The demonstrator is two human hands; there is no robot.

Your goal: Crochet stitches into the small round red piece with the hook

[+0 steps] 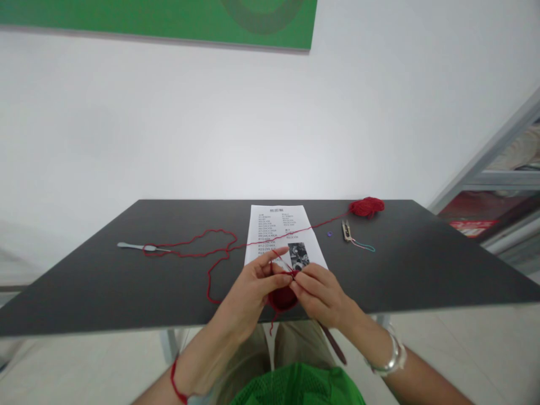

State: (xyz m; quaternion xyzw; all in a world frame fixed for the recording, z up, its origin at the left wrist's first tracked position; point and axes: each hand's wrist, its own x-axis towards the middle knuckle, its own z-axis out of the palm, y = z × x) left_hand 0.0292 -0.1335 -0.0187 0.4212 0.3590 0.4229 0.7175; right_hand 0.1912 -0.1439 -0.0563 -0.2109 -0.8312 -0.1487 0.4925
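**As the red yarn [323, 221] runs in from the yarn ball [366, 207], both hands close on a small crocheted piece [282, 299]**

Here's the action, right at the near edge of the dark tabletop [84, 292]: the left hand [248, 287] is narrow, thumb and fingers pinched on the top of the crocheted piece, while the right hand [320, 295] curls in tight from the other side, fingertips meeting the same red edge. The piece hangs between them, just over the table's edge, a short tail dangling beneath it. A slim brown rod [333, 343] slants down and away under the right hand; its upper end is hidden, so I can't say exactly what it is. Out across the table, one strand stretches over a printed pattern sheet [278, 225] with a small black-and-white photo to the far corner, where the yarn ball sits. A looser length snakes left, looping around the shank of a metal crochet hook [139, 246] lying flat. To the right of the sheet, a tiny purple stitch marker [329, 234] sits just beside a pair of thread snips [346, 230] on a teal cord [365, 246]. A red cord [174, 379] circles the left wrist, a silver bangle [394, 357] the right, and green mesh fabric [299, 388] fills the lap below.
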